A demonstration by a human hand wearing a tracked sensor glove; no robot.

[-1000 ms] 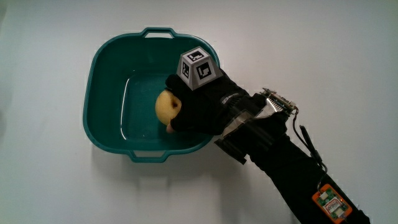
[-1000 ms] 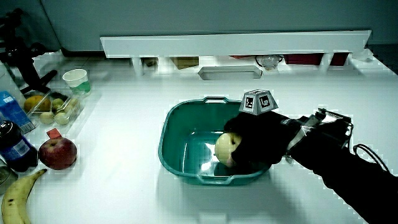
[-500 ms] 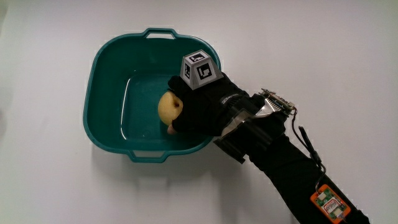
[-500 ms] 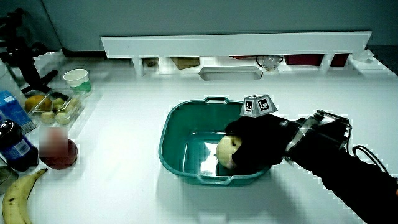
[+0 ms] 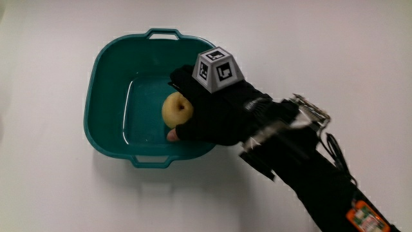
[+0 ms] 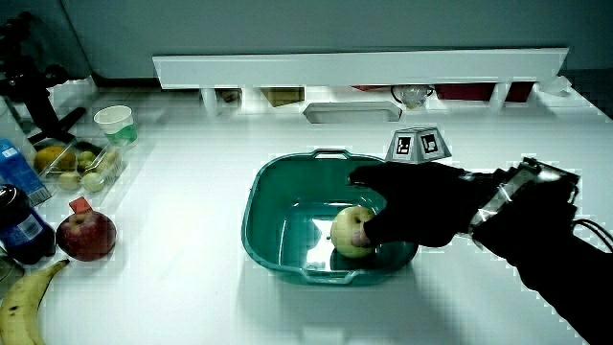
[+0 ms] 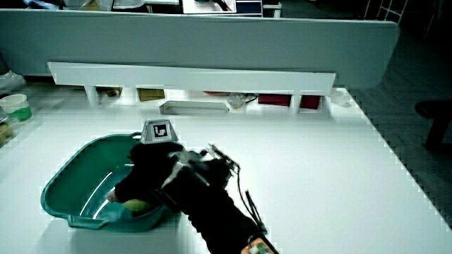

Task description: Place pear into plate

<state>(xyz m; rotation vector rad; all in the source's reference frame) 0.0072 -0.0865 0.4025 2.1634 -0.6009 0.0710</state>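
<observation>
A yellow pear [image 5: 175,109] lies on the floor of a teal basin with two handles [image 5: 108,53]. The gloved hand [image 5: 209,115] reaches in over the basin's rim nearest the forearm and hovers over the pear. Its fingers are spread: the long ones stretch above the fruit and the thumb sits beside it, nearer the person. In both side views the pear [image 6: 348,231] [image 7: 135,206] rests low in the basin [image 6: 263,187] [image 7: 69,171], partly covered by the hand [image 6: 412,206] [image 7: 150,176].
In a side view a red apple [image 6: 86,235], a banana [image 6: 24,307], a dark bottle [image 6: 19,225], a clear box of fruit [image 6: 81,168] and a paper cup [image 6: 115,123] stand near the table's edge. A grey tray [image 6: 351,111] lies by the low partition [image 6: 364,67].
The fingers that were curled around the pear have lifted and spread. The pear now sits on the basin's floor, and the hand has drawn slightly up and away.
</observation>
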